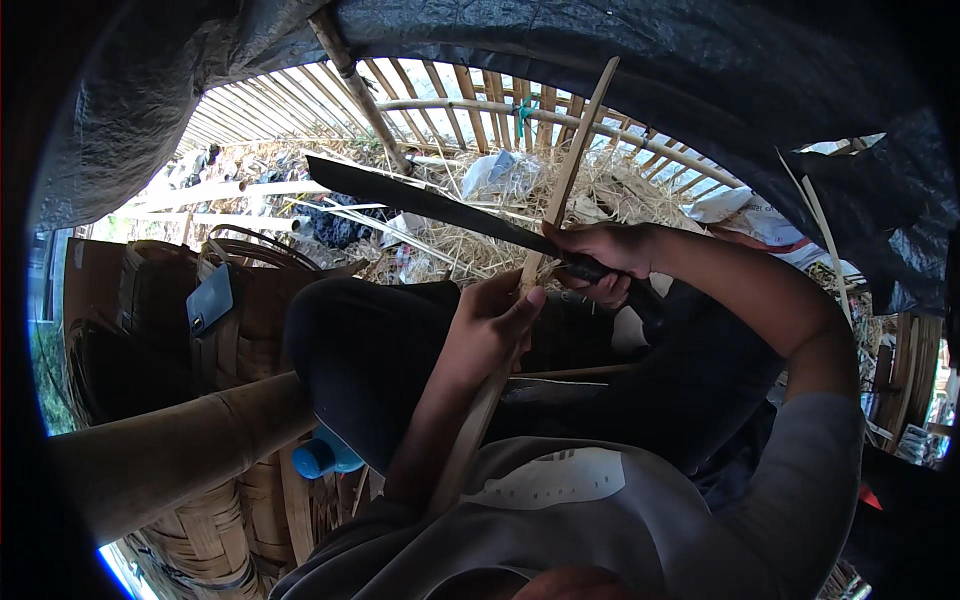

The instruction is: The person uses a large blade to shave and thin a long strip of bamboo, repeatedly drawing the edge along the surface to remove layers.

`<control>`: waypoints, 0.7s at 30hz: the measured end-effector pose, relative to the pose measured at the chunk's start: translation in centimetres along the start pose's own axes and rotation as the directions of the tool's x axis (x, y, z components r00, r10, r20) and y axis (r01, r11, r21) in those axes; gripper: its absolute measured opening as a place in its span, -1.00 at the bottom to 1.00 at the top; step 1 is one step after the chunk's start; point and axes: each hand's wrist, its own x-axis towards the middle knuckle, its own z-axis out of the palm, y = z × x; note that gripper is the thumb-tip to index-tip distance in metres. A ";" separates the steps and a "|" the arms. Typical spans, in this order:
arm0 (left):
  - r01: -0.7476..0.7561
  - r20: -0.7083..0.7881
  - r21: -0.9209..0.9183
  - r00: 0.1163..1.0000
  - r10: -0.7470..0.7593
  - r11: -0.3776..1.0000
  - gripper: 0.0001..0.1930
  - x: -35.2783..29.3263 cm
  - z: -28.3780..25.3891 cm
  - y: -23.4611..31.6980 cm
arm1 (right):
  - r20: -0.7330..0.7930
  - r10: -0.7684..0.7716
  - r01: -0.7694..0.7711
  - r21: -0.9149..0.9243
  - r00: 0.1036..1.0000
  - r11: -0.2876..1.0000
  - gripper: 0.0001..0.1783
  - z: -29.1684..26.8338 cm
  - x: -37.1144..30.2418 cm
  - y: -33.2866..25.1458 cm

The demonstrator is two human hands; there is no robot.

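Note:
My left hand (497, 325) is closed around a long flat bamboo strip (577, 160), its thumb lying along the strip. The strip slants from beside my left forearm up past both hands to a narrow far end. My right hand (605, 262) grips the dark handle of a machete (425, 203). Its long black blade points to the far left and crosses the strip just beyond my left hand. The right thumb lies close to the strip where blade and strip meet; whether the edge bites into the wood I cannot tell.
A thick bamboo pole (190, 440) juts in from the left, near woven bamboo baskets (215, 535). A phone (210, 298) rests on the basketwork. A blue bottle (328, 455) lies by my left leg. Shavings (610, 190) and litter cover the ground before a slatted bamboo fence (480, 105). Dark tarpaulin (700, 60) hangs overhead.

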 end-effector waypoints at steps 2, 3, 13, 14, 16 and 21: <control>0.019 -0.005 -0.007 1.000 -0.019 1.000 -0.61 -0.1 0.1 0.0 | 0.072 0.022 -0.023 0.018 0.997 1.000 -0.11 -0.5 0.1 0.4; 0.028 -0.005 -0.010 1.000 -0.028 1.000 -0.62 -0.2 0.2 0.0 | 0.100 0.029 -0.031 0.019 0.995 0.999 -0.11 -0.7 0.2 0.5; 0.036 0.078 -0.311 0.997 -0.012 0.950 -0.54 0.6 0.2 -0.3 | 0.364 -0.103 0.093 0.046 0.926 0.995 -0.14 -1.3 -0.3 0.6; 0.023 0.109 -0.383 0.994 0.020 0.924 -0.51 0.4 -0.2 -0.3 | 0.275 -0.114 0.125 -0.025 0.955 0.992 -0.14 -1.3 -0.6 0.1; 0.011 0.074 -0.443 0.997 0.024 0.896 -0.52 0.3 -0.3 0.2 | 0.089 -0.159 0.171 -0.147 0.983 0.974 -0.15 -1.1 -1.5 -0.6; -0.007 0.041 -0.410 0.999 0.026 0.912 -0.52 0.3 -0.4 0.1 | -0.194 -0.370 0.328 -0.220 0.908 0.919 -0.17 -0.6 -4.7 -2.4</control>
